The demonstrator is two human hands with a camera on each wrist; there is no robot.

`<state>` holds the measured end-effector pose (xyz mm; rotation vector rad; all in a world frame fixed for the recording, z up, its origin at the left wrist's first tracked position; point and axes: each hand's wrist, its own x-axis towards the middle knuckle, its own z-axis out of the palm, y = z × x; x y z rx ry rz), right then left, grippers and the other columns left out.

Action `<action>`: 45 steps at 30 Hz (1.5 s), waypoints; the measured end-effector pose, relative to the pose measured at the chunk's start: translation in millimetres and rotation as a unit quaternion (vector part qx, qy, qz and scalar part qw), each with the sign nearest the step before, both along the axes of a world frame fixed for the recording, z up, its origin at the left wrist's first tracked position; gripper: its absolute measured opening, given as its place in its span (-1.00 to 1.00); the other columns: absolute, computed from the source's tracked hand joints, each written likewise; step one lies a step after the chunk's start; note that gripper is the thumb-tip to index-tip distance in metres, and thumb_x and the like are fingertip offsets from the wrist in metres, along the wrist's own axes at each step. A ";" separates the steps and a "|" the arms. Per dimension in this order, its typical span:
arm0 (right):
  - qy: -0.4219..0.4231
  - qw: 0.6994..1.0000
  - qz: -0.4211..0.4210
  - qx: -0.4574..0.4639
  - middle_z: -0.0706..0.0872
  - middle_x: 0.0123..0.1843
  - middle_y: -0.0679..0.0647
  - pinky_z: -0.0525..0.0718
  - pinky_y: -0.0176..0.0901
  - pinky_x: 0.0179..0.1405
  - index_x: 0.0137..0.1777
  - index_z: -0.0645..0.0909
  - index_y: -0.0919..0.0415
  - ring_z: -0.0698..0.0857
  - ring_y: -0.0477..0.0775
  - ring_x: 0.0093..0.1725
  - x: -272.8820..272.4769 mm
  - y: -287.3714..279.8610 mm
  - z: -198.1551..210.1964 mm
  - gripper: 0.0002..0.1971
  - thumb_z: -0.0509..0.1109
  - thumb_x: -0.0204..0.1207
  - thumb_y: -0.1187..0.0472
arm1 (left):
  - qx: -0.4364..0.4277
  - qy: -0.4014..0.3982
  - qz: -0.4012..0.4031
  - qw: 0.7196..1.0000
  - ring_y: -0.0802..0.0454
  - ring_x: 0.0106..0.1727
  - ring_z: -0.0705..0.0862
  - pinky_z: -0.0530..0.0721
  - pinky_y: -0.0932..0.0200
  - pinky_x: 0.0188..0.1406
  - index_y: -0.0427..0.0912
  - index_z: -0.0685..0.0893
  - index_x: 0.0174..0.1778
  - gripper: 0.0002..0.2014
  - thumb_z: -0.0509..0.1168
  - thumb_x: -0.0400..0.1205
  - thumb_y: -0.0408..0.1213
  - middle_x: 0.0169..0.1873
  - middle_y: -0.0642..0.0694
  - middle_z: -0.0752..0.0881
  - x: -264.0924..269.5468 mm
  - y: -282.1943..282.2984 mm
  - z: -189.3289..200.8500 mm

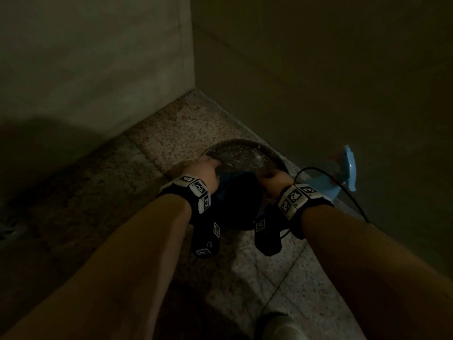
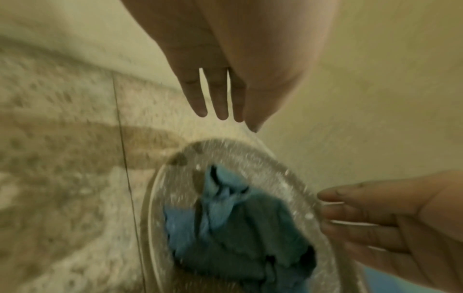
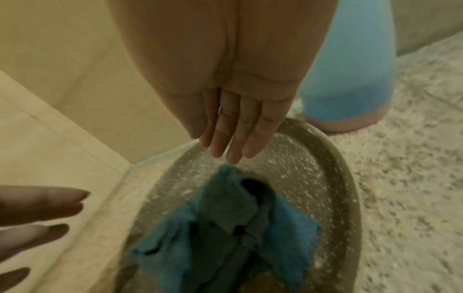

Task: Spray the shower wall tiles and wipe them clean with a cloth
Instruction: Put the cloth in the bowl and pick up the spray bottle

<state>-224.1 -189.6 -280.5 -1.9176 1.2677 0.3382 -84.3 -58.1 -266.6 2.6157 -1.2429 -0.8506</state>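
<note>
Head view: I'm crouched in the shower corner, both hands down at a speckled basin (image 1: 247, 155) on the floor; spray bottle (image 1: 348, 168) stands just beside it by the wall, w/in easy reach.

Left wrist view: my left hand (image 2: 225, 65) hangs over the basin rim, fingers straight & apart, holding nothing. Blue cloth (image 2: 233, 224) lies crumpled inside, prob. to soak.

Right wrist view: right hand (image 3: 233, 103) hovers above the cloth, fingers straight & together, empty, ready to lift it.
</note>
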 end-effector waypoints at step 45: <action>0.123 0.947 -0.170 -0.243 0.36 0.34 0.27 0.59 0.01 -0.20 0.30 0.36 0.23 0.52 0.23 -0.07 -87.3 -39.7 107.7 -0.46 0.51 0.45 0.05 | -0.080 -0.038 -0.062 0.994 -0.24 0.51 0.30 0.43 -0.10 0.44 -0.07 0.13 0.65 -0.43 0.14 0.72 -0.21 0.59 -0.15 0.18 -29.9 -2.4 80.0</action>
